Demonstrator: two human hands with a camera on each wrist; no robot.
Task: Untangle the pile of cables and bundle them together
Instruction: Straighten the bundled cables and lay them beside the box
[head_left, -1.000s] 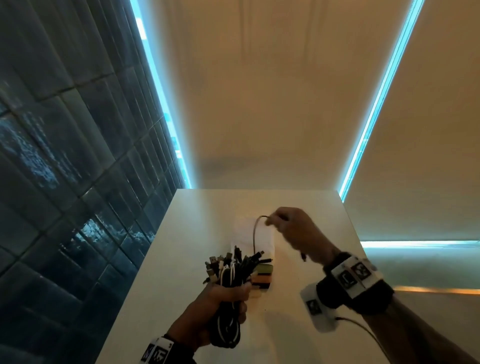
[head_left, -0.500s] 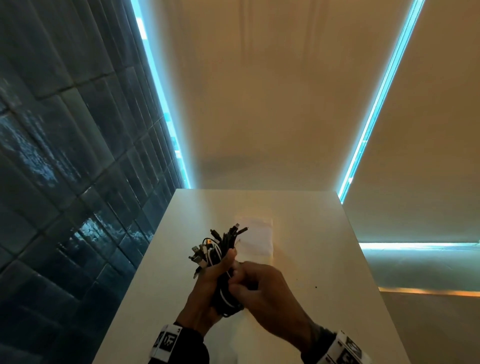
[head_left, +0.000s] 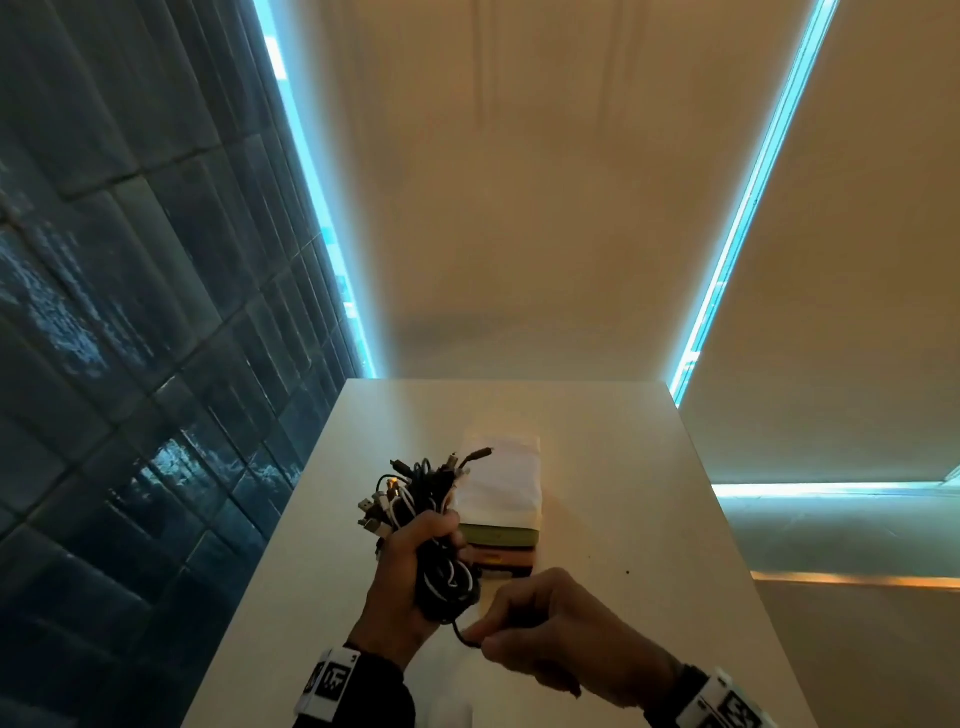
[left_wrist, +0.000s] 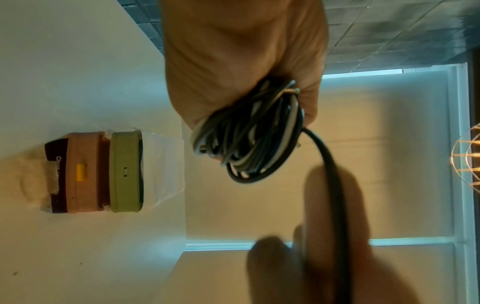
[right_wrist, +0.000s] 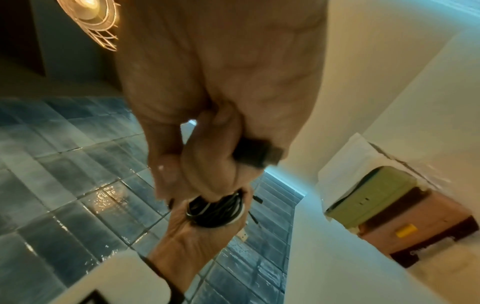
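Black-and-white cable bundle (head_left: 439, 545) – looped, plugs splayed upward, left hand (head_left: 402, 587) gripping

We note bare hands, no gloves. The left wrist (head_left: 332, 683) carries a white band printed with black square markers, over a dark sleeve (head_left: 371, 696). The right wrist (head_left: 719, 701) bears a matching white block with black markers on a dark strap. In the right wrist view, a white housing (right_wrist: 114, 281) with a black square sits on the left forearm.

Left hand (head_left: 410, 571) raised, fingers (head_left: 441, 525) curled tight, right hand (head_left: 545, 629) just beside, fingers pinched
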